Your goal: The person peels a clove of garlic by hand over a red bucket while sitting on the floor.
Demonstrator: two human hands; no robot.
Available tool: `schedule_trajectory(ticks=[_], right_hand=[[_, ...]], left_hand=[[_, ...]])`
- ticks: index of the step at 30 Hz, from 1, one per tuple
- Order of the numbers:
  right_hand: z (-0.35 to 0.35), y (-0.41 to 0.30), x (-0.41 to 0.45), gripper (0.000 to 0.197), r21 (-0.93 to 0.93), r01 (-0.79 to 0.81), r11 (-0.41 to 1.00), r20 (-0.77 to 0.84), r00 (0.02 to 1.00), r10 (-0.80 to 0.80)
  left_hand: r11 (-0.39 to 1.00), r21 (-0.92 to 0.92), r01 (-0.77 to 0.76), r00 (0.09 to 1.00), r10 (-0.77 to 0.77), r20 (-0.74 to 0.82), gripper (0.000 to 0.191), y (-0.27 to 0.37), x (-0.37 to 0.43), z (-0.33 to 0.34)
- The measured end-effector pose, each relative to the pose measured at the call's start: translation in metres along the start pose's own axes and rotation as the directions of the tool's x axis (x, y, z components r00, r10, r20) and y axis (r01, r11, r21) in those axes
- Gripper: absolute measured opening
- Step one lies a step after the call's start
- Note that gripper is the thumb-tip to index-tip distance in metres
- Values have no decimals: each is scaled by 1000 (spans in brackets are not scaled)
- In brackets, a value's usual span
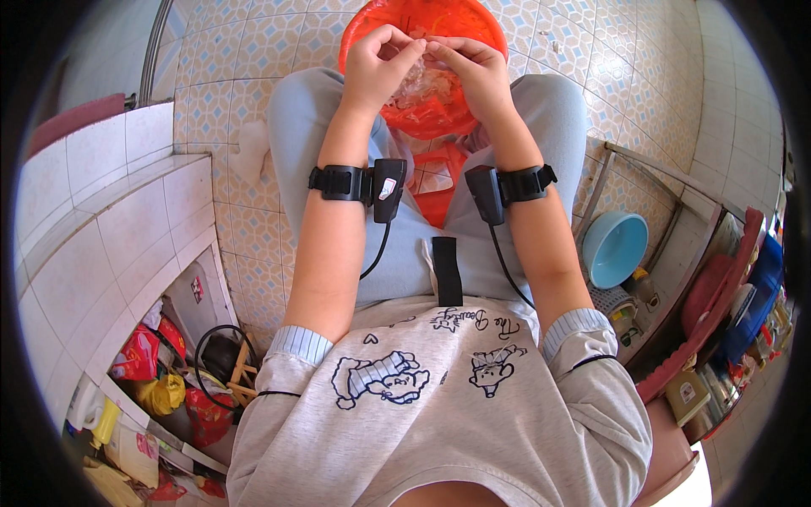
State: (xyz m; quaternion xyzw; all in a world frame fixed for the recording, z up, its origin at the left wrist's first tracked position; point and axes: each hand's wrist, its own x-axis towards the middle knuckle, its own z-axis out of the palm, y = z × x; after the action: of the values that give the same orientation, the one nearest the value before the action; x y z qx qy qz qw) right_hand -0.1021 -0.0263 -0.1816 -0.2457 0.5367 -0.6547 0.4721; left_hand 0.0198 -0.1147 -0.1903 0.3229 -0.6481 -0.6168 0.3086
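My left hand [380, 66] and my right hand [472, 70] meet above a red plastic bin [491, 32] between my knees. Thumbs and fingertips of both hands come together at one spot; a small, pale, thin piece seems pinched there, too small to name. Crumpled translucent film-like scraps [421, 89] lie in the bin below my fingers. Each forearm wears a black strap with a black box and a cable. Below the bin, between my legs, part of a red plastic object [437, 206] shows.
A light blue basin [614, 248] stands by a metal-framed rack [599, 184] at the right. Bags [161, 393] and bottles fill a tiled recess at the lower left. A tiled ledge [146, 174] runs along the left. Small scraps lie on the patterned floor at the upper right.
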Motion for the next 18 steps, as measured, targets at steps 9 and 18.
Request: schedule_trajectory(ticks=[9, 18], right_hand=[[0, 4, 1, 25, 121, -12, 993, 54, 999, 6], [-1, 10, 3, 24, 242, -73, 968, 78, 995, 55]], left_hand=[[986, 66, -155, 987, 158, -43, 14, 1, 2, 3], [988, 98, -121, 991, 126, -43, 11, 2, 0, 6]])
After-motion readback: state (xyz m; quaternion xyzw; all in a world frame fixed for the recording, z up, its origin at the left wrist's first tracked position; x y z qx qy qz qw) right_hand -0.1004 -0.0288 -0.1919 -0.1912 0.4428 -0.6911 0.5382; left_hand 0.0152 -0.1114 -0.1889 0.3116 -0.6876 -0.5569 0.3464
